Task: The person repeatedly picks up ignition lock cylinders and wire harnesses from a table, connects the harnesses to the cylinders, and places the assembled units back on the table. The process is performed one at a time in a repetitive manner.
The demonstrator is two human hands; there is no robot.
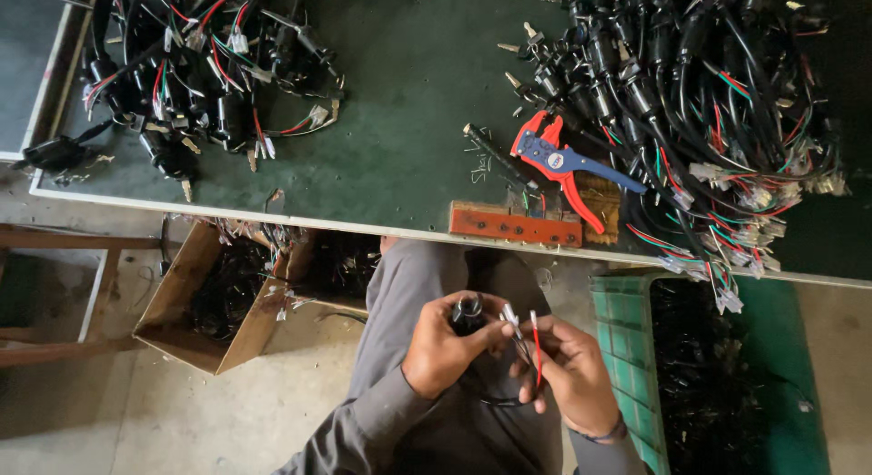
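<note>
Workshop setting: a dark green bench top [409,121] runs across the upper view, with a bare concrete floor below it. Below the bench's near edge, over the person's lap, the left hand [445,348] is closed around a black cylindrical switch body [469,311], while the right hand [572,371] pinches its thin wire leads [536,348], one red, between fingers and thumb. The switch sits just clear of the bench edge, directly beneath the orange-red block [515,226] lying on that edge. Judgement: the leads are best kept separated and taut near their terminals, with the body held steady, so no strand kinks or slips. On the bench beyond the block lie red-and-blue wire strippers [568,164]; to their right sprawls a large heap of black wired switches [708,103], and a smaller heap [191,66] lies far to the left. Under the bench, a cardboard box [195,298] stands left of the lap and a green crate [627,348] right.
</note>
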